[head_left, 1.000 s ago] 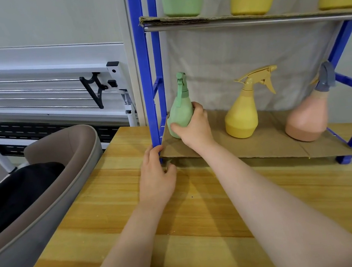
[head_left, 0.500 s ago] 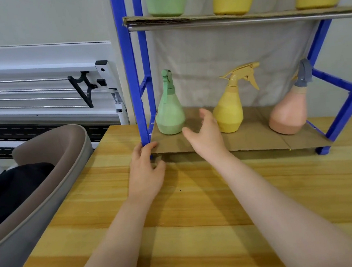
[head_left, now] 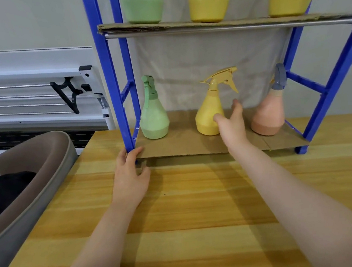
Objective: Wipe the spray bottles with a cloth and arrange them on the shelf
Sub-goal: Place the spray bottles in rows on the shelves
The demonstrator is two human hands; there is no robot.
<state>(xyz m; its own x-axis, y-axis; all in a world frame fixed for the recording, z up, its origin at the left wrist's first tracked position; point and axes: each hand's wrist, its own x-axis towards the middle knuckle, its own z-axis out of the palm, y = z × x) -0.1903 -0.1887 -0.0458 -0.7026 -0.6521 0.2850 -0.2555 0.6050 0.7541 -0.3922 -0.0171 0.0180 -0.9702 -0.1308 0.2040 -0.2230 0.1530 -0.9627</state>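
Right hand [head_left: 232,127]: fingers spread and loosely extended, thumb up, reaching onto the lower shelf. Fingertips touch or nearly touch the right flank of the yellow spray bottle [head_left: 208,112]; no grip closed round it.

Left hand [head_left: 129,176]: lies on the wooden table [head_left: 191,219], fingers curled at the foot of the blue shelf frame [head_left: 113,79], thumb beside the front corner of the cardboard liner [head_left: 183,148]. Whether it clamps the post or merely rests against it, cannot tell.

Lower shelf, left to right: green spray bottle [head_left: 153,116] upright near the left post; yellow bottle upright at centre; pink spray bottle [head_left: 269,114] tilted, near the right post. Open cardboard between green and yellow; narrower gap between yellow and pink, filled by the right hand.

Upper shelf [head_left: 224,26]: three bottle bases, one green, two yellow, tops cut off by the frame.

Liner's front edge overhangs the table slightly. Chair [head_left: 33,182] at table's left edge.
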